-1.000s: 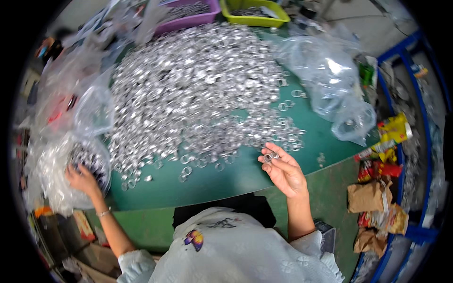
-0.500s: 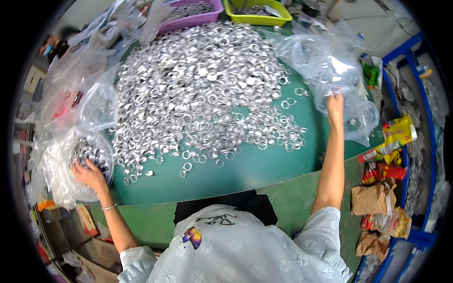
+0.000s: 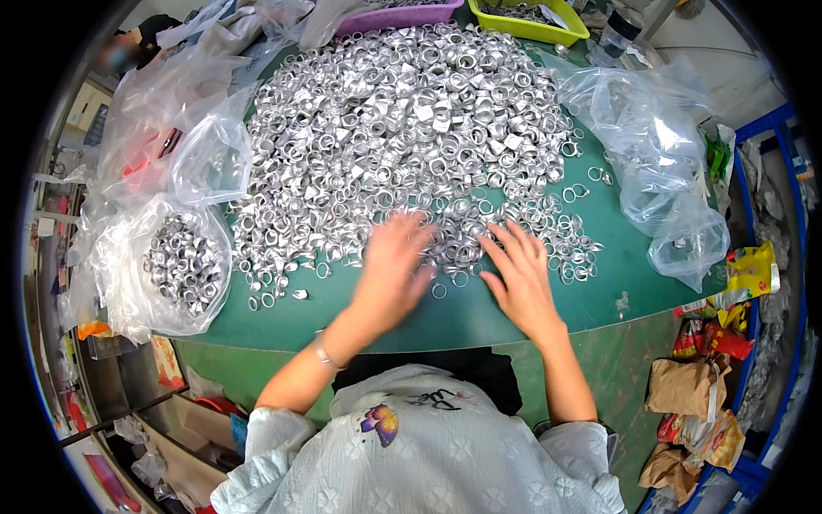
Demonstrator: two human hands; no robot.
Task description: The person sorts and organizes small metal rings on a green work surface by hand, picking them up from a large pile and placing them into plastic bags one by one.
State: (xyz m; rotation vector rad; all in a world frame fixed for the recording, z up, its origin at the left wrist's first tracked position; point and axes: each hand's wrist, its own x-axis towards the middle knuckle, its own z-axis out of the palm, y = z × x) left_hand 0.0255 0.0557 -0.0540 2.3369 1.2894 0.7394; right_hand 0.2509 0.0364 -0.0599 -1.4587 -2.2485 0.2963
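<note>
A wide heap of silver-coloured metal rings (image 3: pixel 377 128) covers much of the green tabletop (image 3: pixel 342 321). At its near edge, my right hand (image 3: pixel 521 278) has its fingers spread, with the fingertips on the rings. To its left, my left hand (image 3: pixel 390 265) is blurred by motion. Its fingers reach toward the heap and its thumb stands apart; nothing shows in its grasp. Between the two hands lies a denser cluster of rings (image 3: pixel 456 231). At the left, a clear plastic bag (image 3: pixel 116 274) lies opened out around a pile of rings (image 3: pixel 184 265).
Clear plastic bags (image 3: pixel 664 163) lie along the table's right side, more (image 3: pixel 171 111) at the left. A purple basket (image 3: pixel 402 15) and a yellow-green basket (image 3: pixel 531 30) stand at the back. Right of the table, a blue-framed shelf (image 3: pixel 771 214) stands near paper bags (image 3: pixel 685 385). A person (image 3: pixel 141 43) is at far left.
My left hand has left the rings in the left bag and come to the heap's near edge. My right hand has let go of the plastic bag at right and moved inward.
</note>
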